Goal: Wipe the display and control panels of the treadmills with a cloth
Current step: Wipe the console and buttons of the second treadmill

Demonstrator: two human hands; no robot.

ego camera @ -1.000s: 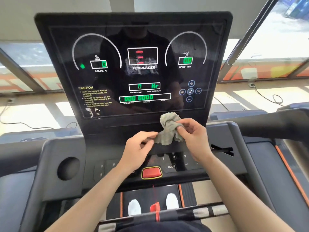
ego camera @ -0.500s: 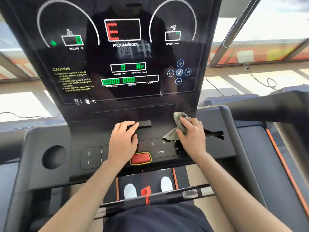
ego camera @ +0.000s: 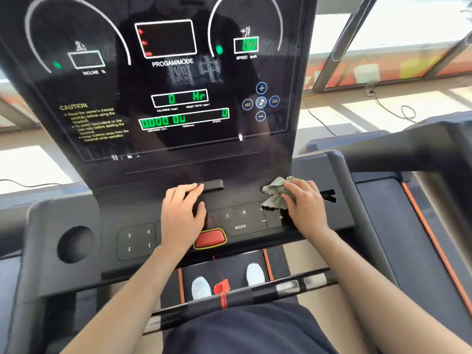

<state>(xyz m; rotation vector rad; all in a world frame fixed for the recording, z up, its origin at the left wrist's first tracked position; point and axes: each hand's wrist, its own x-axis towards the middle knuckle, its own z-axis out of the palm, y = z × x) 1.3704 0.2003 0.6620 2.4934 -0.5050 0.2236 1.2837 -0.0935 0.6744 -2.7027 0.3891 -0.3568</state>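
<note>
Right hand: your fingers curl over the cloth, bunching it and pressing it onto the right end of the control panel, just above the minus and plus keys.
Left hand: it lies flat and relaxed on the middle of the panel with nothing in it; your fingertips touch a small black ledge.
Cloth: grey-green and crumpled, it pokes out ahead and left of your right fingers (the part under your palm is hidden).
Display: upright behind both hands, green digits lit, apart from the cloth.
In the way: your left hand covers the keys left of the red stop button, which sits just beside its heel.
Around: a round cup holder at far left; a dark slot just right of your right hand; a handlebar below carrying a red safety clip; white shoes on the belt; cables on the floor beyond.
</note>
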